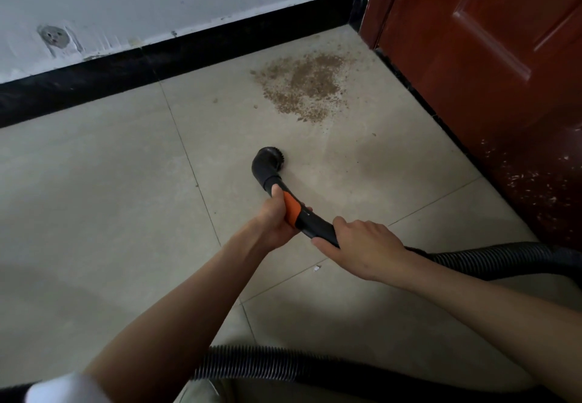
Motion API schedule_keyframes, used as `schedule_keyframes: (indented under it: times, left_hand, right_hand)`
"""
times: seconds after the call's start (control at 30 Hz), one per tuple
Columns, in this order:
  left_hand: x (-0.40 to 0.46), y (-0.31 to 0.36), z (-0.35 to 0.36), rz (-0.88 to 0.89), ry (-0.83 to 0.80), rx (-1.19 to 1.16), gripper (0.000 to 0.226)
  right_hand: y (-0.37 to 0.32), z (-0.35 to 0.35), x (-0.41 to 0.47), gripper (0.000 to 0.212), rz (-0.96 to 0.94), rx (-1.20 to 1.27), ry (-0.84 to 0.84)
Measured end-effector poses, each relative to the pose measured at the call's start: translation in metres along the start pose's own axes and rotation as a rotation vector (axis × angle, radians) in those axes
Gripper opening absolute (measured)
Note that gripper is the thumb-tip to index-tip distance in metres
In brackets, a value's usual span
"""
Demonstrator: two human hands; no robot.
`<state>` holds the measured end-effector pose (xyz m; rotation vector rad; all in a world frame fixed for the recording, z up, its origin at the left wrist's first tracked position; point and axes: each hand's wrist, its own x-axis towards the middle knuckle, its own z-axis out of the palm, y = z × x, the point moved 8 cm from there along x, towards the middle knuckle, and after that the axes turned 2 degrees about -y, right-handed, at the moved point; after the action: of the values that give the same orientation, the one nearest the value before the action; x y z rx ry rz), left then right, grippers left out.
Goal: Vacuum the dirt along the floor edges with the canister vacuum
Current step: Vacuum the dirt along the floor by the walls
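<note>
A patch of brown dirt [304,86] lies on the tiled floor near the corner between the wall and the door. The black vacuum handle [310,221] with an orange band ends in a round brush nozzle [267,163], which rests on the floor short of the dirt. My left hand [275,217] grips the handle at the orange band. My right hand [362,245] holds the handle further back, where the ribbed hose [491,259] begins. The canister itself is out of sight.
A black skirting board [157,62] runs under the white wall. A red-brown door [491,65] stands at the right. The hose loops along the bottom [283,365] near my legs. A small white scrap [316,268] lies on the tiles.
</note>
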<state>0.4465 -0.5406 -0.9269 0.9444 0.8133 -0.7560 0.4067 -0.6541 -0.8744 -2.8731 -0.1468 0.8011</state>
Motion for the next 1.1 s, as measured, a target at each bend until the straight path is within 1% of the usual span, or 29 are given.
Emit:
schedule_keyframes:
  times: [0.07, 0.13, 0.27, 0.47, 0.63, 0.73, 0.87, 0.93, 1.0, 1.1]
  left_hand:
    - [-0.004, -0.005, 0.005, -0.020, 0.002, 0.036, 0.055]
    - [-0.007, -0.013, 0.007, -0.030, 0.024, 0.046, 0.060]
    - [-0.013, -0.030, 0.001, -0.049, 0.084, -0.062, 0.063]
    - [-0.025, -0.029, -0.046, 0.016, 0.218, -0.134, 0.061]
    - [-0.023, -0.016, -0.090, 0.058, 0.359, -0.181, 0.060]
    - [-0.025, -0.020, -0.087, 0.029, 0.350, -0.176, 0.062]
    - [-0.031, -0.038, -0.069, -0.029, 0.335, -0.249, 0.064]
    - [-0.033, -0.040, -0.069, 0.005, 0.350, -0.210, 0.059]
    - [-0.035, -0.032, -0.076, 0.075, 0.373, -0.169, 0.052]
    - [-0.032, -0.010, -0.096, 0.137, 0.406, -0.169, 0.052]
  right_hand:
    - [0.007, 0.005, -0.007, 0.046, 0.021, 0.054, -0.019]
    - [0.014, 0.008, -0.012, 0.045, 0.012, 0.060, -0.076]
    - [0.021, 0.010, -0.016, 0.042, -0.028, 0.058, -0.162]
    - [-0.018, 0.020, -0.007, 0.043, -0.148, 0.039, -0.181]
    - [-0.055, 0.025, 0.006, 0.043, -0.225, 0.107, -0.251]
    - [-0.052, 0.023, 0.003, 0.047, -0.221, 0.137, -0.269]
    - [-0.031, 0.023, -0.005, 0.047, -0.191, 0.173, -0.316]
    - [-0.026, 0.025, -0.006, 0.047, -0.180, 0.197, -0.338]
    - [-0.031, 0.025, 0.000, 0.046, -0.189, 0.214, -0.330]
    - [-0.054, 0.022, 0.021, 0.050, -0.231, 0.239, -0.296]
